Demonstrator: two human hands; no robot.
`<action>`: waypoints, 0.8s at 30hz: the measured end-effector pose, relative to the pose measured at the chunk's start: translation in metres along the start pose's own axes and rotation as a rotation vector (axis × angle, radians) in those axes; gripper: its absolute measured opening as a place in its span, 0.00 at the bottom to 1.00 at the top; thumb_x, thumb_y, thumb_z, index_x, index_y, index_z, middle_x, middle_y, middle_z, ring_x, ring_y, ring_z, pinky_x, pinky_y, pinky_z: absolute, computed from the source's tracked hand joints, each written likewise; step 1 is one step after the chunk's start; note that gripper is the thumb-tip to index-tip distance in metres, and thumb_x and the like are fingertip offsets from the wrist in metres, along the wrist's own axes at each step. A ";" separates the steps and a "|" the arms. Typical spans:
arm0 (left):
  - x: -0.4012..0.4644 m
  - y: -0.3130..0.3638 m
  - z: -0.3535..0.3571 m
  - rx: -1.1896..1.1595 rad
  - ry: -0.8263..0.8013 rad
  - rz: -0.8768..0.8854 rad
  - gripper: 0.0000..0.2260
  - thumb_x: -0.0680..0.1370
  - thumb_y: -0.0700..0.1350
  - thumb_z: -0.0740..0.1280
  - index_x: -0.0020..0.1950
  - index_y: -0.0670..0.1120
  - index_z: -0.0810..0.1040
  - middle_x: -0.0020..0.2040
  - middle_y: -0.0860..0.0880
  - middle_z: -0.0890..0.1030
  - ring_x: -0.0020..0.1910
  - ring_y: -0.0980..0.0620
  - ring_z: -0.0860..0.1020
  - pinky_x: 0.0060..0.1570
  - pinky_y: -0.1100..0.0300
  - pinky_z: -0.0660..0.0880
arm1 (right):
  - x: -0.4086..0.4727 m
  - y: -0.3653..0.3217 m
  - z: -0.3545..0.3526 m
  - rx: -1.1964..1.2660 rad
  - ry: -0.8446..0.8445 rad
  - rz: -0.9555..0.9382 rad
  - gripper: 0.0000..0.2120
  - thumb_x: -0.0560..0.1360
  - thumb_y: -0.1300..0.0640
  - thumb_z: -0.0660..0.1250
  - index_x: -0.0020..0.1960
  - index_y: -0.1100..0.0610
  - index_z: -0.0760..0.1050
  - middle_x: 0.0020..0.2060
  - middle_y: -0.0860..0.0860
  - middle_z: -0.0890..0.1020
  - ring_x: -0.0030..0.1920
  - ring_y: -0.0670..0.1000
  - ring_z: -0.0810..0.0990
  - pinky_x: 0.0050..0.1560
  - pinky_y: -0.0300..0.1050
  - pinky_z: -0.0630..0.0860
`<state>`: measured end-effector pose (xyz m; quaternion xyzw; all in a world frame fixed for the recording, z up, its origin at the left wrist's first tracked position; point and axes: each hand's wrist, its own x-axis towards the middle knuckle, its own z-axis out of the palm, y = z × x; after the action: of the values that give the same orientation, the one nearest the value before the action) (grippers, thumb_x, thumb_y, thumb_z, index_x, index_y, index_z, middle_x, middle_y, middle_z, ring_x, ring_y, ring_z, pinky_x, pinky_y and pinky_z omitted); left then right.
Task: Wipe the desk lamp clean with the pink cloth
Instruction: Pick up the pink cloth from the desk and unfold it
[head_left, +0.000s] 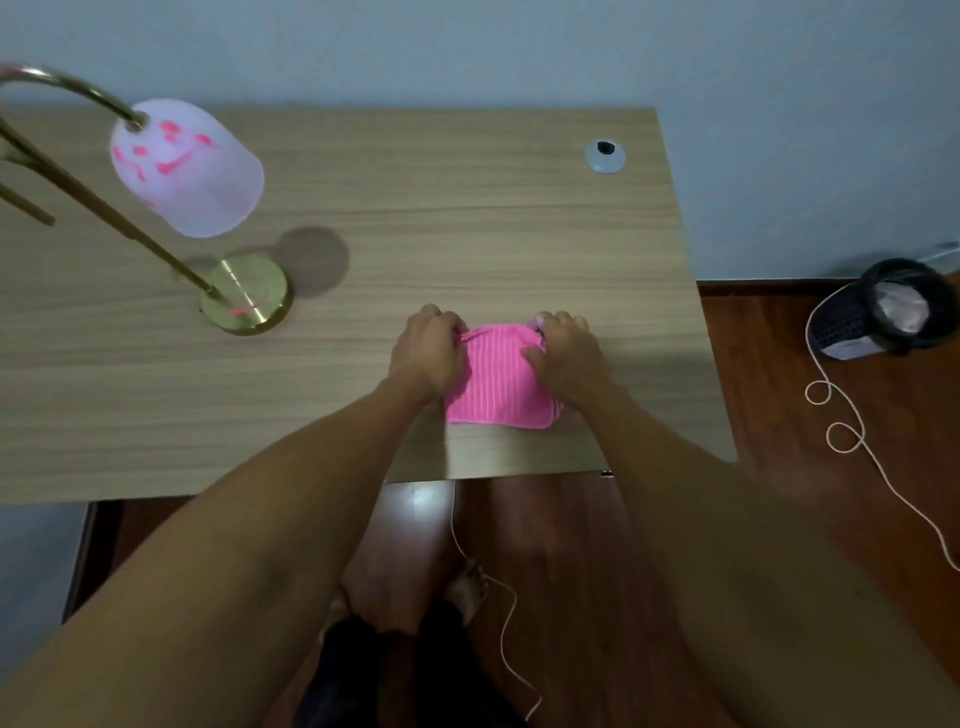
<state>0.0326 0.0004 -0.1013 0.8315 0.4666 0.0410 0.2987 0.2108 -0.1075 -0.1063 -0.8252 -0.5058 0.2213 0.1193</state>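
A pink ribbed cloth (500, 387) lies folded on the wooden desk (467, 218) near its front edge. My left hand (428, 353) pinches the cloth's far left corner. My right hand (566, 353) pinches its far right corner. At the left stands the desk lamp with a white shade (187, 169), smeared with pink marks. Its brass stem slants down to a round brass base (247, 293), which also carries pink streaks. The lamp is well to the left of both hands.
A grey cable grommet (604, 155) sits in the desk's far right corner. On the floor to the right is a dark mesh bin (883, 312) with a white cord (852, 431) trailing from it. Another cord and my feet are below the desk edge.
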 end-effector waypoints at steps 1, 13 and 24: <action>0.000 0.001 0.000 -0.039 0.008 -0.012 0.09 0.76 0.42 0.65 0.52 0.45 0.83 0.50 0.44 0.78 0.51 0.44 0.77 0.53 0.50 0.77 | -0.002 -0.001 -0.001 0.012 0.007 -0.004 0.14 0.80 0.57 0.66 0.62 0.63 0.76 0.58 0.61 0.79 0.58 0.61 0.74 0.61 0.56 0.71; -0.017 0.056 -0.100 -0.388 -0.038 0.086 0.03 0.78 0.38 0.64 0.48 0.46 0.76 0.36 0.50 0.79 0.34 0.52 0.73 0.33 0.59 0.69 | -0.021 -0.045 -0.064 0.421 -0.242 0.109 0.14 0.80 0.49 0.70 0.42 0.59 0.81 0.37 0.55 0.85 0.39 0.54 0.86 0.43 0.51 0.82; -0.020 0.073 -0.208 -0.284 0.203 0.140 0.02 0.77 0.42 0.65 0.48 0.48 0.77 0.41 0.47 0.83 0.43 0.44 0.80 0.44 0.54 0.76 | -0.035 -0.151 -0.167 -0.052 -0.121 -0.180 0.22 0.85 0.47 0.56 0.37 0.57 0.73 0.37 0.57 0.80 0.40 0.60 0.79 0.41 0.52 0.74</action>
<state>0.0039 0.0517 0.1120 0.8031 0.4249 0.2109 0.3607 0.1604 -0.0645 0.1113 -0.7644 -0.5896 0.2462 0.0865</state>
